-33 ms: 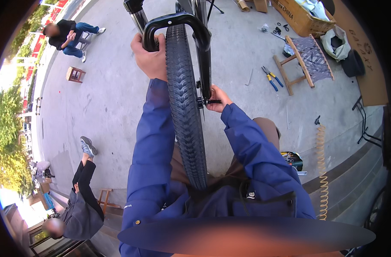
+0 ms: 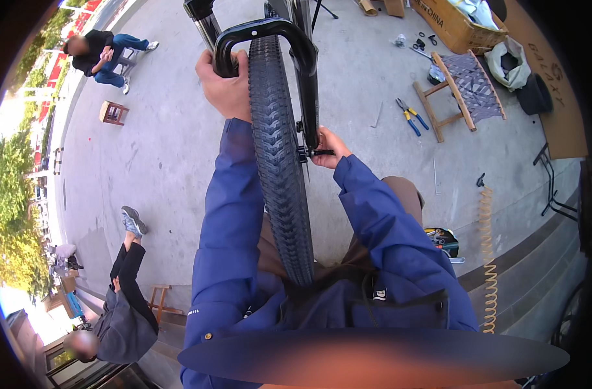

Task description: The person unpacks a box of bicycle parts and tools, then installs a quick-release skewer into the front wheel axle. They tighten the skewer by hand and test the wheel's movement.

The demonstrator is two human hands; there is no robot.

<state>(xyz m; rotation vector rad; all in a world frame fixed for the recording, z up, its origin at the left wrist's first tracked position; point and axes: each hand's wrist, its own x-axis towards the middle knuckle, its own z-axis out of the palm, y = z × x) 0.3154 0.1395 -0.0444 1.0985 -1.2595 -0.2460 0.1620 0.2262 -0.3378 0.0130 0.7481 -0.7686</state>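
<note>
A bicycle wheel with a black knobbly tyre (image 2: 279, 142) stands between my legs, inside a glossy black suspension fork (image 2: 260, 30). My left hand (image 2: 221, 91) is closed round the fork's left leg, beside the tyre; part of its fingers is hidden behind the leg. Low on the fork's right leg, my right hand (image 2: 331, 146) is closed at the wheel hub, with a small black quick-release lever (image 2: 323, 152) at its fingers. Some of these fingertips are hidden by the fork leg.
On the concrete to the right lie blue-and-yellow pliers (image 2: 412, 117), a hex key (image 2: 377, 115) and a coiled air hose (image 2: 486, 259). A folding stool (image 2: 464, 87) and a cardboard box (image 2: 455, 29) stand beyond. Two people sit at left, near a small wooden stool (image 2: 114, 113).
</note>
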